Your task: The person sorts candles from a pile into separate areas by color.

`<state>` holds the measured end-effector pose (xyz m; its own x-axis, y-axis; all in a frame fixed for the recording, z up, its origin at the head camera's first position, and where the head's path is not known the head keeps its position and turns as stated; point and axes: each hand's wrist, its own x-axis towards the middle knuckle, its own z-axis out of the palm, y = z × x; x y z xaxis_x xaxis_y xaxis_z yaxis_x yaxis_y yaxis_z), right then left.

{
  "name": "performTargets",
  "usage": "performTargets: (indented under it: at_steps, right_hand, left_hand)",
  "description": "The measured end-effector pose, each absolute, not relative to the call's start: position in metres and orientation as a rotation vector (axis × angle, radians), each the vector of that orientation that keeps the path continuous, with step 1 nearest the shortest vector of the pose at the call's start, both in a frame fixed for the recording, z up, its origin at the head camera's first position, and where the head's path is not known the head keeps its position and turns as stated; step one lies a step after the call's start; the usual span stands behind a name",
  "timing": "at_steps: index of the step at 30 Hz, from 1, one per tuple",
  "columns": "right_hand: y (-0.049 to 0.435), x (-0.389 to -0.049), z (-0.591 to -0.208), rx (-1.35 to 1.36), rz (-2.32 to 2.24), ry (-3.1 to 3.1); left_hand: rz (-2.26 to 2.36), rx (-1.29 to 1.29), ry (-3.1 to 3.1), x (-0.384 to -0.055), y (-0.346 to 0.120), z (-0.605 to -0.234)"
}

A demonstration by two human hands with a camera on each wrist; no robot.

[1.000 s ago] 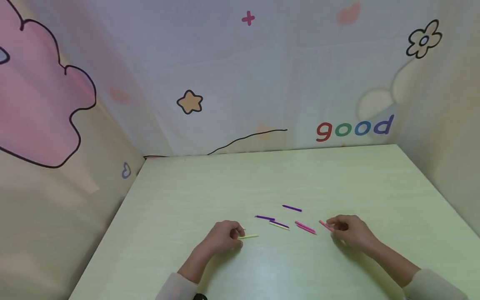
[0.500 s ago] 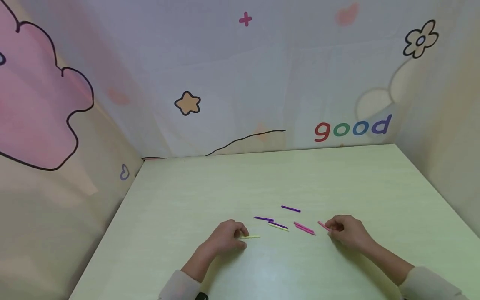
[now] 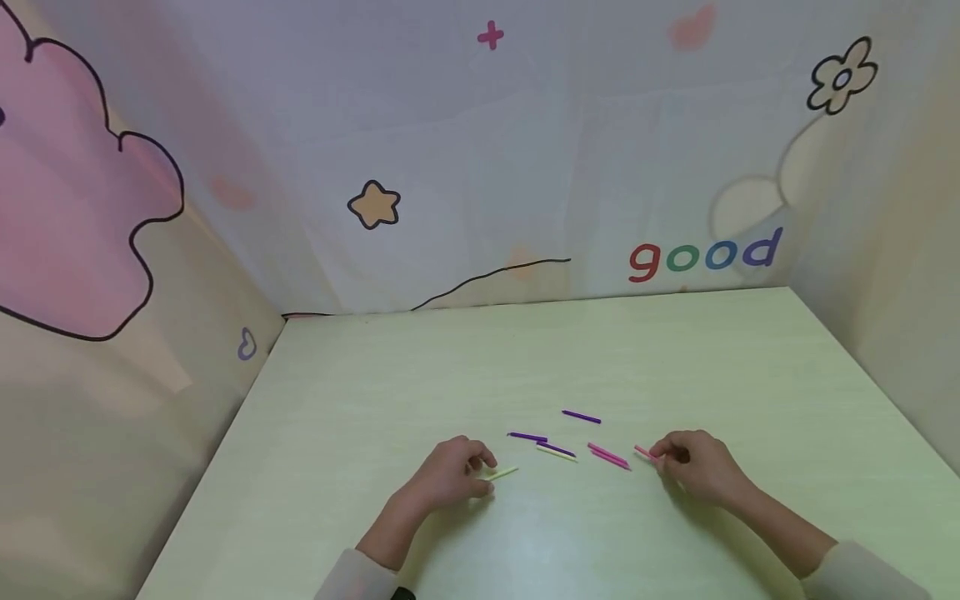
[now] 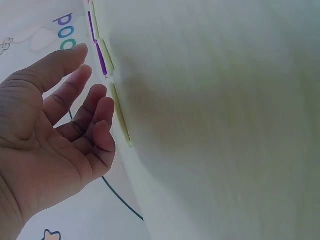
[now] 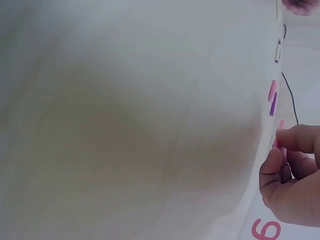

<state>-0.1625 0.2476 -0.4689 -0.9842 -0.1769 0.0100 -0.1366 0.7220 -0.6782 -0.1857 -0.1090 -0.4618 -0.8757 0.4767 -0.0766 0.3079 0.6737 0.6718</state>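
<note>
My left hand (image 3: 452, 475) hovers low over the table around the near end of a thin pale-yellow stick (image 3: 506, 472). Its thumb and index finger stand apart; in the left wrist view the fingers are loosely bent and the yellow stick (image 4: 120, 115) lies on the table beyond them. On the other side, my right hand (image 3: 699, 467) pinches one end of a thin pink stick (image 3: 643, 452) between thumb and index finger. Two more pink sticks (image 3: 609, 456) lie side by side to its left. A purple stick (image 3: 557, 447) lies along another yellow stick (image 3: 556, 453).
Two further purple sticks, one behind (image 3: 582, 417) and one nearer the left hand (image 3: 527, 437), lie on the pale green table (image 3: 420, 375). A printed curtain (image 3: 465, 167) hangs at the back and sides.
The yellow stick by my left hand has swung, its far end shifting away from me, and the thumb and index finger have parted. My right hand stays nearly still with the pink stick.
</note>
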Motion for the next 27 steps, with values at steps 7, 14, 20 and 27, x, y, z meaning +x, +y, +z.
performTargets:
  at_steps: [7,14,20,27]
  right_hand:
    - [0.246,-0.162,-0.465,-0.239,-1.145,2.838]
    - [0.244,-0.167,-0.461,-0.253,-1.169,2.829]
    - [0.239,-0.176,-0.456,-0.251,-1.237,2.796]
    - [0.230,-0.190,-0.453,-0.239,-1.302,2.753]
  left_hand:
    - [1.018,0.621,2.641,-0.185,-0.107,-0.466]
    - [1.020,0.614,2.636,-0.184,-0.099,-0.468]
    - [0.953,0.561,2.646,-0.185,-0.094,-0.466]
    - [0.915,0.588,2.659,-0.187,-0.095,-0.467]
